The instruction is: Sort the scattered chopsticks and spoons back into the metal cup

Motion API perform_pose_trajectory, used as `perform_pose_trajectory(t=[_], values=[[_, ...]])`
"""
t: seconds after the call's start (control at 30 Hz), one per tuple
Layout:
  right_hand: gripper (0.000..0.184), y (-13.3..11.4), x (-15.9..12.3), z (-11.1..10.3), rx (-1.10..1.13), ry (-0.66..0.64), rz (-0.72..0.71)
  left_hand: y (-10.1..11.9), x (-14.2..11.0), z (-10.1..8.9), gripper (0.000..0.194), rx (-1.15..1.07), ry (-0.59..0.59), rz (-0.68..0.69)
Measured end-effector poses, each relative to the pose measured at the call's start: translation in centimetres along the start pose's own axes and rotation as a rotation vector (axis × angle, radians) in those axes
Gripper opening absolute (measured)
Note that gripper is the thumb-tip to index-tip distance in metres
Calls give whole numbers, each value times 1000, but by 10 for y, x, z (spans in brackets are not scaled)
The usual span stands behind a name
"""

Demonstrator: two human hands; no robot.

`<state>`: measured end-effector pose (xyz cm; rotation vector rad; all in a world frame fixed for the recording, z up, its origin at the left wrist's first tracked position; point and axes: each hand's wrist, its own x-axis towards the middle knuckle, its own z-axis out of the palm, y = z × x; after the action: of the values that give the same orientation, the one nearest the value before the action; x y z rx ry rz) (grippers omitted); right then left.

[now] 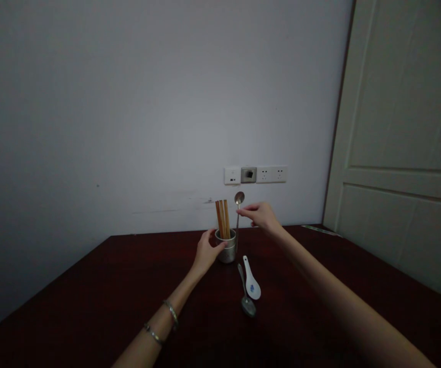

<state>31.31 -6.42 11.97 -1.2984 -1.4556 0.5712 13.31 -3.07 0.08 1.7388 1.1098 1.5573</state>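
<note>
My left hand is wrapped round the left side of a metal cup, thumb at the front near the rim. Several wooden chopsticks stand in the cup, leaning slightly left. Between thumb and fingertips, my right hand pinches a long-handled metal spoon just below its bowl. That spoon is upright, bowl up, its thin handle pointing down just right of the cup. In front of the cup, a white ceramic spoon with a blue mark and a shorter metal spoon lie side by side.
The dark red table meets a pale wall at the back. White sockets and a switch plate are on the wall. A pale panelled door rises at the right. A thin flat strip lies at the back right edge.
</note>
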Motion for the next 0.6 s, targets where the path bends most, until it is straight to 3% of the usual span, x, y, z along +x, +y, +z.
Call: perform_pose_trajectory(t=[0.17, 0.3, 0.6], values=[[27, -19, 42, 14, -93, 63, -79, -37, 6, 12, 89, -43, 24, -161], [27, -14, 63, 34, -273, 126, -138, -51, 13, 19, 99, -103, -28, -197], [26, 19, 60, 72, -435, 65, 49, -57, 17, 29, 99, -251, -73, -233]])
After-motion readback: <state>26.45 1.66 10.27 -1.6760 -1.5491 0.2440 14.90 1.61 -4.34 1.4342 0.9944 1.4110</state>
